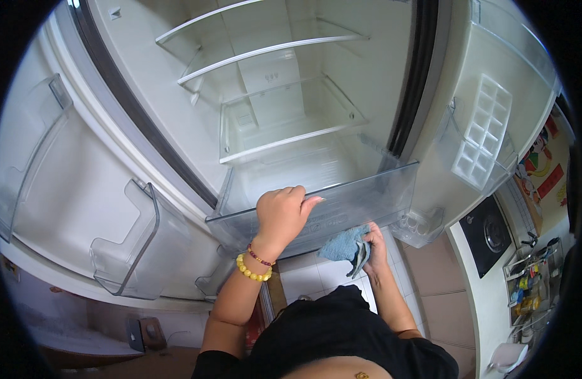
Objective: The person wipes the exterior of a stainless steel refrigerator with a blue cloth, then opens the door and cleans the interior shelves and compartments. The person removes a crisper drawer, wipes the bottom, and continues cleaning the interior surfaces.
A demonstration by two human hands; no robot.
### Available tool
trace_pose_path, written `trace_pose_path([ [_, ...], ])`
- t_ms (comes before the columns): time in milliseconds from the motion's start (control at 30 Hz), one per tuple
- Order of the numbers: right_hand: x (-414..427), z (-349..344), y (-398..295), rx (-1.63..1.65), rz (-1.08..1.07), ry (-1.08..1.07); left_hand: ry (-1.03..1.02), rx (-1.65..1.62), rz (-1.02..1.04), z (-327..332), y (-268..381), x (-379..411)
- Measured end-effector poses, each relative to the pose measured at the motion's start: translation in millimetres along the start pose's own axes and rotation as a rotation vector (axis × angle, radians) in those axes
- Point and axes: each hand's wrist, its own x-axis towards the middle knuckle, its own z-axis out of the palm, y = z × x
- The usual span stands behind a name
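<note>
Before me stands an open refrigerator with a clear plastic drawer [367, 194] pulled partly out at its bottom. My left hand [282, 213], with two bead bracelets at the wrist, grips the top edge of the drawer's front, left of its middle. A blue-grey cloth [345, 248] is bunched in my right hand [376, 246], close to the outer face of the drawer's front; whether the cloth touches it I cannot tell. Above the drawer are glass shelves with white front edges [291, 142], with nothing seen on them.
The left door holds clear bins [130, 256]. On the right door, a white ice cube tray [483, 132] leans in a bin above an egg holder [416, 225]. Farther right, a pale counter [476, 293] bears a black stove [490, 232] and a rack with bottles [525, 293].
</note>
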Motion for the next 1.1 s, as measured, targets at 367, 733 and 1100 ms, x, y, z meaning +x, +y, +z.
trace_pose_path([
  [367,-31,-4,-65,-0.004,0.181,-0.289,0.135,-0.009,-0.147,-15,34,-9],
  [733,-48,-10,-130,-0.083,0.344,-0.616,0.183,-0.094,-0.544,-48,91,-31],
  [1100,-79,-2,-159,-0.191,0.351,-0.796,0.228,-0.376,-0.740,-76,115,-76],
])
